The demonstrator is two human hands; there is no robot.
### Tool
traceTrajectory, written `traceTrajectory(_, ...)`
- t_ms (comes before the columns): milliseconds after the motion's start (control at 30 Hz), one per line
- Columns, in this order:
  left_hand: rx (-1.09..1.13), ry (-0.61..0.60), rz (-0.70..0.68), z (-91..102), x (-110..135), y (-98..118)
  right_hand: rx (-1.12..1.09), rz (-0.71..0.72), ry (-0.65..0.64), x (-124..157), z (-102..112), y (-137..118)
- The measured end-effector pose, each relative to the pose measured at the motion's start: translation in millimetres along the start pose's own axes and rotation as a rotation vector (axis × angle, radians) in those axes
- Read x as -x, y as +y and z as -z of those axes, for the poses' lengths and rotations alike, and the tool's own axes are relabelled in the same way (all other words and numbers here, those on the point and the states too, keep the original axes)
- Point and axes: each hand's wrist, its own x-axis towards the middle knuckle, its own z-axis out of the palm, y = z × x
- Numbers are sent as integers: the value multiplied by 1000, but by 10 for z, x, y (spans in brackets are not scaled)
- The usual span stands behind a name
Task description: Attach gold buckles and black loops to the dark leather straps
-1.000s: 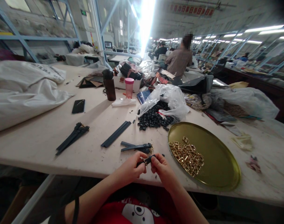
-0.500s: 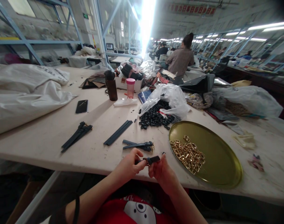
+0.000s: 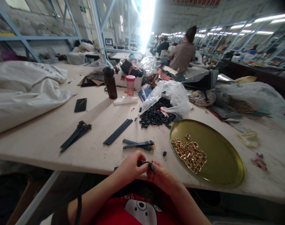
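Both hands meet over the table's front edge around one dark strap (image 3: 150, 167) with a gold buckle (image 3: 151, 161). My left hand (image 3: 135, 164) pinches the strap from the left, and a strap end shows below its wrist. My right hand (image 3: 161, 175) grips the strap's folded end beside the buckle. Just beyond lie buckled straps (image 3: 140, 145), and a small dark loop (image 3: 164, 153) rests to the right of them. Plain dark straps (image 3: 118, 132) and another bundle of buckled straps (image 3: 76, 136) lie farther left. A gold tray (image 3: 223, 156) holds many gold buckles (image 3: 189, 156).
Dark loops (image 3: 156, 115) spill from a clear plastic bag (image 3: 174, 93) at mid-table. A phone (image 3: 81, 105), brown bottle (image 3: 110, 83) and pink cup (image 3: 130, 86) stand or lie behind. White sacking (image 3: 22, 93) covers the left side. A person (image 3: 183, 53) sits farther back.
The strap end that pointed right is now folded down at the buckle, and my right hand has closed in on it. The small loop by my right fingertips now lies uncovered on the table.
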Motion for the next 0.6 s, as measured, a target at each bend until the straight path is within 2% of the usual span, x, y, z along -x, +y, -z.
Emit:
traceTrajectory(133,210,-92,36,20,-4,35,221,184,119,-29,6,-42)
traceTrajectory(267,551,-197,94,41,-4,32,649,375,390,-87,11,-79)
traceTrajectory(367,587,-212,106,41,-25,-6,826,451,523,-117,53,-58)
traceTrajectory(433,574,-234,132,29,-42,-41,906,481,492,-108,87,-33)
traceTrajectory(600,594,-302,233,-24,-23,-98,1131,453,276,13,124,-8)
